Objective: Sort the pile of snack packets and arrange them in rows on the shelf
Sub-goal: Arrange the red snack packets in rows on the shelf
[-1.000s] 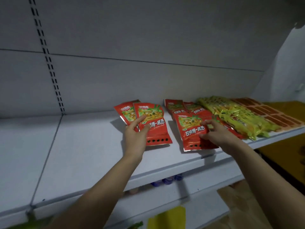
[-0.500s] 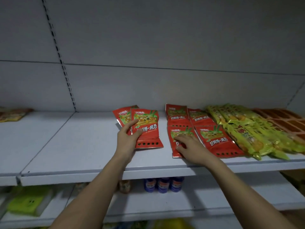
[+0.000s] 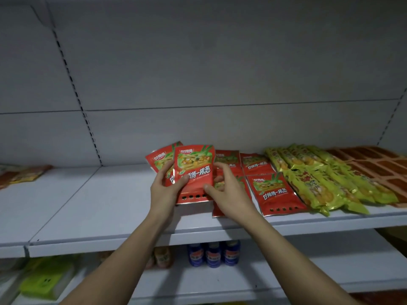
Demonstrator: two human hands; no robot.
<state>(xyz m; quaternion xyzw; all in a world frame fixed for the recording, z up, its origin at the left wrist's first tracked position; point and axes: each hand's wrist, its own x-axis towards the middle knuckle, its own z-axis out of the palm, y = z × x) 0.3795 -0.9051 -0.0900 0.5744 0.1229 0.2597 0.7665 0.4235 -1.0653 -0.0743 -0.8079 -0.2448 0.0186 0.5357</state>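
Head view: two overlapping red packets (image 3: 193, 172) lifted just above the shelf (image 3: 105, 205), pinched by left hand (image 3: 165, 190) at one edge and right hand (image 3: 229, 192) at the other, probably to square them for the red row (image 3: 275, 192) beside yellow packets (image 3: 319, 183).

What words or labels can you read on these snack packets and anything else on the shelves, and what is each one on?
"甘师傅一根葱": on the red packet lying flat at the shelf front.
The same line, partly covered, on the red packet held by the left hand and right hand.
Yellow-green packets: red characters, too blurred to read.
Blue jars on the lower shelf: labels too small to read.
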